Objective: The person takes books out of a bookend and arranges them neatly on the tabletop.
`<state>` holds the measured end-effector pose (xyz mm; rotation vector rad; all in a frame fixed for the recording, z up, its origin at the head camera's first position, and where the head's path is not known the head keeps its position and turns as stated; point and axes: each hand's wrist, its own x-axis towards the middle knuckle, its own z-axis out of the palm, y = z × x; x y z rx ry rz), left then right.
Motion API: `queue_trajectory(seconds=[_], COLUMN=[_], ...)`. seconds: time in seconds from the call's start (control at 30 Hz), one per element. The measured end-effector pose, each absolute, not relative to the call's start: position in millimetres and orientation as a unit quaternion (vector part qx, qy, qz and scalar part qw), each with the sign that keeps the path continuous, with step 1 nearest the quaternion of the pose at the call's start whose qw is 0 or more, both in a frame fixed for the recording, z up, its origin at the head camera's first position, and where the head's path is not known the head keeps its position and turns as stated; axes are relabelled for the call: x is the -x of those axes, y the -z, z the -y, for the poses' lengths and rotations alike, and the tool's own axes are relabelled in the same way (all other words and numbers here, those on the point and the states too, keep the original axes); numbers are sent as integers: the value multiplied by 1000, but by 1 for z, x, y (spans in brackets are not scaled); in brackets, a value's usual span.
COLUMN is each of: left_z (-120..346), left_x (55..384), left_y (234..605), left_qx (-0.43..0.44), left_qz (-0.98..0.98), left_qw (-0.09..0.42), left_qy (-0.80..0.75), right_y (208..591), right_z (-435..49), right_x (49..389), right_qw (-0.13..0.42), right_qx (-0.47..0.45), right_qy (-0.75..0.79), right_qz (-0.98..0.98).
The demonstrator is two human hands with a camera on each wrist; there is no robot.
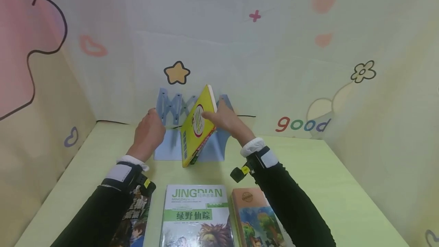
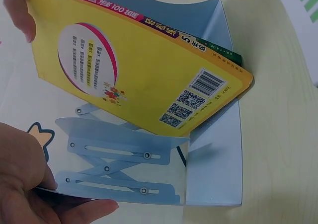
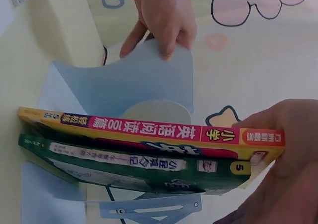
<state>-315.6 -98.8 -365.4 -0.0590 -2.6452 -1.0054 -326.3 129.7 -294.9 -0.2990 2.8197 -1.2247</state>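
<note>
A light-blue expandable bookend (image 1: 168, 149) with crisscross slats stands at the back of the table. My left hand (image 1: 147, 130) pinches the upper edge of its left end panel (image 3: 149, 75), thumb on one face and fingers on the other. My right hand (image 1: 229, 119) grips a yellow book (image 1: 192, 132) by its top end, tilted between the bookend's two sides. Against the yellow book's far face lies a green book (image 3: 136, 159), leaning with it. The lower corners of both books are close over the bookend's base. In the left wrist view, the yellow cover hides most of the green book.
In front lie a white-and-green book (image 1: 195, 214) with a lion picture, a brown-topped book (image 1: 255, 216) partly under the right forearm, and a dark-covered book (image 1: 135, 218) partly under the left. A printed cloth wall (image 1: 274, 79) rises behind the bookend.
</note>
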Motion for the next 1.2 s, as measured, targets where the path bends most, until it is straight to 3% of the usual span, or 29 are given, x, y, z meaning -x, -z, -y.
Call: queue_trajectory(seconds=[0.23, 0.6, 0.97, 1.2], left_z=[98, 98, 100, 99], left_x=[315, 313, 314, 315], left_y=[365, 363, 363, 365], left_qx=[18, 9, 5, 11], left_qz=[926, 930, 932, 931], left_qw=[143, 133, 135, 142], left_qy=[349, 343, 336, 336], right_y=[306, 338, 369, 382], right_z=[-139, -156, -181, -193], right_x=[296, 240, 206, 196], right_qw=[16, -19, 45, 35], right_qx=[153, 156, 210, 176], right_qy=[415, 421, 526, 611], right_qz=[-897, -893, -823, -771])
